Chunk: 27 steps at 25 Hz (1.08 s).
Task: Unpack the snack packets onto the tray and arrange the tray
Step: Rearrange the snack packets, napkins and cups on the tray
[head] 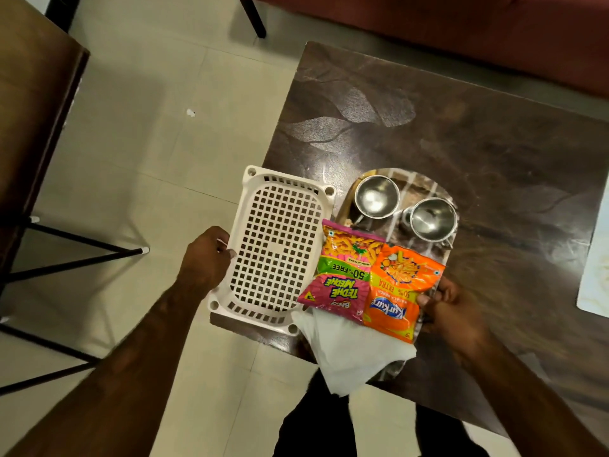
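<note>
Both packets lie on the tray (453,222), side by side and touching, long axes running away from the person: pink packet (339,275) left, orange packet (400,291) right. Two steel cups (376,196) stand at the tray's far end. A white napkin (349,351) lies under the packets' near ends and overhangs the table (461,127) edge.

Left hand (206,258) grasps the left rim of the basket (276,245), which is empty and sits just left of the tray, partly off the table corner. Right hand (451,308) pinches the orange packet's near right edge.

Judgement: unpacking looks done; arranging remains. The orange packet lies directly under the right hand's grip, so that hand is better placed to square it. The pink packet sits between the hands, slightly nearer the right.
</note>
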Motion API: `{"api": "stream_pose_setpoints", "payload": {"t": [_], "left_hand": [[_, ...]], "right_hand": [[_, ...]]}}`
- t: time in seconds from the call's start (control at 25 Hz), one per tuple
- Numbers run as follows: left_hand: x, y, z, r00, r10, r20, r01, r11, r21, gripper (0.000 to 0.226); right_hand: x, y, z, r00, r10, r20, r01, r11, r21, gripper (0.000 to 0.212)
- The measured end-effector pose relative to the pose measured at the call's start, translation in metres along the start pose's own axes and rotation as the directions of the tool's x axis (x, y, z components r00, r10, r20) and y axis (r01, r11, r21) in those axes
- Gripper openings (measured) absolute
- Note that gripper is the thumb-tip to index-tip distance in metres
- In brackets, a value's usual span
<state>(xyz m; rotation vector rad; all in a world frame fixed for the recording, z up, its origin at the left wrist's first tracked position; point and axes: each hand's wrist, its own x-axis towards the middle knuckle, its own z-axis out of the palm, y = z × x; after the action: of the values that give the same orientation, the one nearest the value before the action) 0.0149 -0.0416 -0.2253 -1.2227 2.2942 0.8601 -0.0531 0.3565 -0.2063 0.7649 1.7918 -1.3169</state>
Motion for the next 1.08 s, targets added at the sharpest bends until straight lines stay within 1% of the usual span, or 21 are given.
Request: {"api": "stream_pose_setpoints", "payload": {"t": [0.16,0.24,0.28,0.32,0.36,0.4,0.44,0.48,0.52,0.56,0.6,0.64,0.72,0.84,0.92,1.0,1.04,1.08], "left_hand": [[-0.009,0.004,0.003,0.999,0.011,-0.05,-0.01,1.0,0.013,0.016],[-0.016,0.012,0.003,0.998,0.018,-0.059,-0.015,0.998,0.061,0.026],[-0.021,0.018,0.002,0.996,0.031,-0.086,-0.021,0.992,0.122,0.033],[-0.026,0.024,0.001,0.988,0.064,-0.137,-0.037,0.981,0.19,0.039],[-0.034,0.031,0.001,0.971,0.121,-0.204,-0.075,0.972,0.222,0.039],[-0.042,0.04,0.003,0.949,0.192,-0.249,-0.144,0.969,0.198,0.034],[-0.051,0.051,0.006,0.942,0.241,-0.234,-0.219,0.969,0.117,0.026],[-0.063,0.065,0.013,0.953,0.263,-0.147,-0.268,0.963,-0.011,0.017],[-0.075,0.078,0.022,0.959,0.284,-0.013,-0.283,0.95,-0.134,0.012],[-0.088,0.089,0.034,0.945,0.309,0.107,-0.281,0.935,-0.218,0.009],[-0.099,0.099,0.048,0.925,0.332,0.184,-0.282,0.925,-0.255,0.009],[-0.107,0.107,0.061,0.912,0.343,0.227,-0.285,0.925,-0.252,0.012],[-0.117,0.115,0.081,0.907,0.33,0.262,-0.28,0.937,-0.21,0.015],[-0.121,0.114,0.094,0.908,0.309,0.282,-0.248,0.94,-0.234,0.013],[-0.125,0.114,0.096,0.909,0.301,0.288,-0.241,0.944,-0.227,0.024],[-0.125,0.113,0.101,0.927,0.276,0.252,-0.225,0.951,-0.213,0.019],[-0.123,0.113,0.102,0.928,0.281,0.246,-0.228,0.948,-0.223,0.022],[-0.123,0.115,0.103,0.919,0.299,0.255,-0.24,0.941,-0.237,0.027]], "right_hand": [[0.004,0.008,-0.014,0.999,0.021,-0.028,-0.022,0.999,-0.03,0.038],[0.005,0.011,-0.016,0.999,0.026,-0.036,-0.027,0.999,-0.036,0.038],[0.007,0.013,-0.017,0.999,0.027,-0.041,-0.029,0.999,-0.038,0.038],[0.01,0.015,-0.018,0.999,0.027,-0.047,-0.029,0.999,-0.037,0.039],[0.012,0.017,-0.02,0.998,0.026,-0.054,-0.027,0.999,-0.036,0.04],[0.014,0.018,-0.021,0.998,0.021,-0.054,-0.023,0.999,-0.036,0.04],[0.014,0.019,-0.022,0.999,0.016,-0.052,-0.018,0.999,-0.043,0.039],[0.015,0.019,-0.022,0.999,0.012,-0.05,-0.014,0.999,-0.051,0.039],[0.016,0.018,-0.022,0.998,0.008,-0.055,-0.011,0.998,-0.065,0.038],[0.016,0.018,-0.023,0.998,0.002,-0.062,-0.008,0.996,-0.084,0.037],[0.016,0.018,-0.025,0.997,-0.003,-0.077,-0.006,0.993,-0.116,0.035],[0.016,0.019,-0.026,0.995,-0.012,-0.1,-0.003,0.988,-0.156,0.032],[0.013,0.018,-0.027,0.986,-0.039,-0.161,-0.004,0.967,-0.256,0.028],[0.001,0.017,-0.021,0.961,-0.116,-0.251,0.014,0.926,-0.376,0.026],[-0.005,0.017,-0.014,0.955,-0.122,-0.269,0.012,0.925,-0.379,0.027],[-0.006,0.02,-0.005,0.955,-0.099,-0.28,-0.019,0.92,-0.391,0.031],[-0.006,0.02,-0.001,0.954,-0.083,-0.287,-0.038,0.918,-0.394,0.033],[-0.006,0.019,0.004,0.955,-0.057,-0.292,-0.055,0.93,-0.362,0.037]]}}
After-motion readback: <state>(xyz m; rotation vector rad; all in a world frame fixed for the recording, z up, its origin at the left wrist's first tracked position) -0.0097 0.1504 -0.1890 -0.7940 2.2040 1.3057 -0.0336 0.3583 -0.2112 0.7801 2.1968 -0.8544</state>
